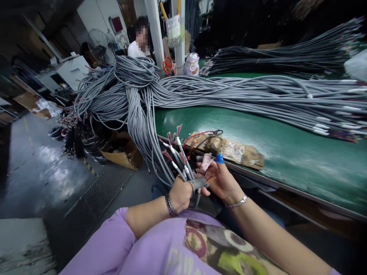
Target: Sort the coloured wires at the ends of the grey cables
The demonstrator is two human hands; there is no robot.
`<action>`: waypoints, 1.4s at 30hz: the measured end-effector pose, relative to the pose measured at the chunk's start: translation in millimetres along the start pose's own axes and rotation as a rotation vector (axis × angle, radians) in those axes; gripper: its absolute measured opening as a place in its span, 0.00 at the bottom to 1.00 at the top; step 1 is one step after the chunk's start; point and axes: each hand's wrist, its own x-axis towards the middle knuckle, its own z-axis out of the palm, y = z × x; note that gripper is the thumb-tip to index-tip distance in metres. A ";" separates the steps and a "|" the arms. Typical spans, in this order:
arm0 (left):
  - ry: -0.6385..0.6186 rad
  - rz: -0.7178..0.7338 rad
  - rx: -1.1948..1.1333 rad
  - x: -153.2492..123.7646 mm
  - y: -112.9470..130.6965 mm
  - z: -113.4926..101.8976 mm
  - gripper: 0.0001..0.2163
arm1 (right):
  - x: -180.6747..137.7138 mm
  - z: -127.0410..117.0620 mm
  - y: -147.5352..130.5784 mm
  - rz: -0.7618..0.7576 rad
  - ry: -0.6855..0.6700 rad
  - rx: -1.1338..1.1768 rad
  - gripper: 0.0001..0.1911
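Observation:
My left hand (181, 194) is closed round several grey cables (179, 160). Their ends point up and away, with white bands and short coloured wires (169, 138) fanned out. A grey wrapping (198, 184) covers what looks like my left thumb. Close by on the right is my right hand (225, 182), its fingers curled in near some orange wire ends (211, 178). Blue tape (220, 158) is wound on its thumb. A pale pinkish piece (205, 162) shows at its fingertips; whether it is a finger wrap or a held thing, I cannot tell.
A taped wooden board (237, 152) with red and black leads lies at the edge of the green table (286, 156). Long grey cables (229, 91) stretch across it and hang over its left end. A cardboard box (122, 152) stands on the floor. A person (139, 44) is behind.

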 end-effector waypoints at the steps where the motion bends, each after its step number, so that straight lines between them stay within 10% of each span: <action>1: -0.006 -0.001 -0.004 -1.9 -1.0 -1.7 0.13 | 0.2 -0.9 -1.5 0.006 -0.004 -0.010 0.23; 13: 0.062 -0.031 -0.105 1.4 5.8 1.3 0.14 | -7.9 -2.9 0.0 -0.365 0.127 -0.419 0.19; 19: 0.082 -0.039 -0.076 4.1 9.2 8.1 0.17 | -2.3 0.6 -0.2 0.019 -0.184 -0.160 0.27; 29: 0.092 -0.018 -0.003 4.6 2.0 3.0 0.19 | 0.7 -8.8 2.7 0.001 -0.146 -0.034 0.22; 42: -0.025 0.081 0.234 -5.9 -11.4 -13.9 0.16 | -32.7 -0.2 -26.8 0.025 -0.331 -0.799 0.15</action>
